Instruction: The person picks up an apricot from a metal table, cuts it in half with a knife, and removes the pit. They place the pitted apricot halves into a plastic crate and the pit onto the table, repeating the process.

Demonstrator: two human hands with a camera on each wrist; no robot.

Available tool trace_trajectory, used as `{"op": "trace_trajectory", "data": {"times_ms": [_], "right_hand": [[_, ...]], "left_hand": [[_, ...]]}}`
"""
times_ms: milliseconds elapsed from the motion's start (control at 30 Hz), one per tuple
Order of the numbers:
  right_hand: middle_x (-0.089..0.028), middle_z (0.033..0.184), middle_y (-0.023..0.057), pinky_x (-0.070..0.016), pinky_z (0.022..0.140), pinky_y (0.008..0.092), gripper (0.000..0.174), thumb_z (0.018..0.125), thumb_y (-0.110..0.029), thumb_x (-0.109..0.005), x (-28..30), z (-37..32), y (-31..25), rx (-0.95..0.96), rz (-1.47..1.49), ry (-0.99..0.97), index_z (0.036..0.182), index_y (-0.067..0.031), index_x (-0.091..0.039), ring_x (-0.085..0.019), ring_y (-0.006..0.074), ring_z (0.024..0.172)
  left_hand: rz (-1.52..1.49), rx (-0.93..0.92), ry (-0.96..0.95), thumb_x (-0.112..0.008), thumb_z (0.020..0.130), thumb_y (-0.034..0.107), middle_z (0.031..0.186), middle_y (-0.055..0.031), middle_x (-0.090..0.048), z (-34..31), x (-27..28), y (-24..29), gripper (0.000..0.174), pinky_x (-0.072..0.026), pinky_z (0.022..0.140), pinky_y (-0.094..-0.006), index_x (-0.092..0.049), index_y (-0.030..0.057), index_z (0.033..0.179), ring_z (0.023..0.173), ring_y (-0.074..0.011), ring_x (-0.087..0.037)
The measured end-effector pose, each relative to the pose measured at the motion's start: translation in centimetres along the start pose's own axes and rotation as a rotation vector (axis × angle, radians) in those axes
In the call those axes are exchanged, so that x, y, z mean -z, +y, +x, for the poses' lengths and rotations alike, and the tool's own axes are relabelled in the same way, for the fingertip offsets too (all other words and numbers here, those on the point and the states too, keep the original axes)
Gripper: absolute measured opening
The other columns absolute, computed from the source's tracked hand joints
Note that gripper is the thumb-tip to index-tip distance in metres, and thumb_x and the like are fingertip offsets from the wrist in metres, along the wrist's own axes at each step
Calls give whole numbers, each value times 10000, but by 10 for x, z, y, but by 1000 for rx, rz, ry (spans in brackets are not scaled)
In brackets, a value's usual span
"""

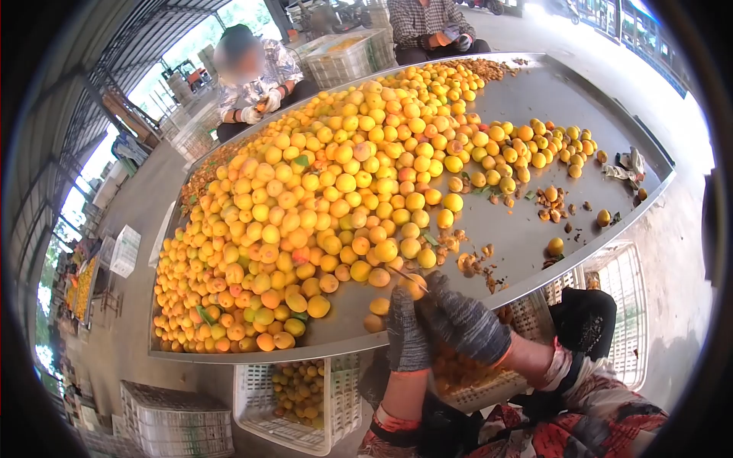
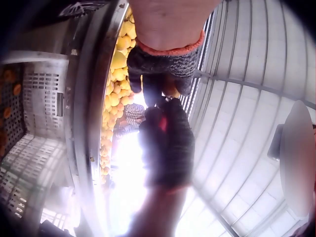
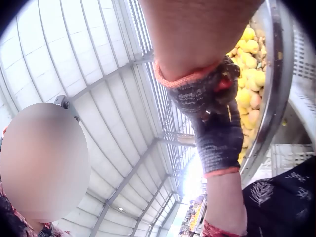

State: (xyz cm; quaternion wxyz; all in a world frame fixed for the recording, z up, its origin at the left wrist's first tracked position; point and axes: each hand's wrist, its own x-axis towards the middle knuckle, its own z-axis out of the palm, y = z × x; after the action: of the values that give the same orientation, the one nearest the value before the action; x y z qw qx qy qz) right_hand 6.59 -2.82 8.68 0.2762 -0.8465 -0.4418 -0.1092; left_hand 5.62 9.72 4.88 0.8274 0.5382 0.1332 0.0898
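Note:
Both hands wear dark grey knit gloves with orange cuffs and meet at the table's near edge. My left hand pinches an orange-yellow apricot between its fingertips. Close against it on the right, my right hand has its fingers curled round a slim tool whose red part shows at the glove. A thin dark line crosses by the apricot; I cannot tell whether it is the tool's tip. A big heap of apricots covers the metal table beyond the hands.
Pits and brown scraps lie right of the heap, with a crumpled rag near the right rim. White plastic crates stand below the near edge, one with apricots inside. Two people sit at the far side.

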Motion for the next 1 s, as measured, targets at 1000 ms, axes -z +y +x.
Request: {"op": "trace_trajectory", "data": {"times_ms": [1000], "right_hand": [[-579,970,134,-469,742,306,334,801,-23,-526,2,10,-12,-337,488,-44,1129,-11,-465,-584,248,880]], "left_hand": [[221,-229,145,-479,887,227,946,-84,-559,2,6,23,306,-446,734,-259,-510,-16,1071,868,-152,-528]]}}
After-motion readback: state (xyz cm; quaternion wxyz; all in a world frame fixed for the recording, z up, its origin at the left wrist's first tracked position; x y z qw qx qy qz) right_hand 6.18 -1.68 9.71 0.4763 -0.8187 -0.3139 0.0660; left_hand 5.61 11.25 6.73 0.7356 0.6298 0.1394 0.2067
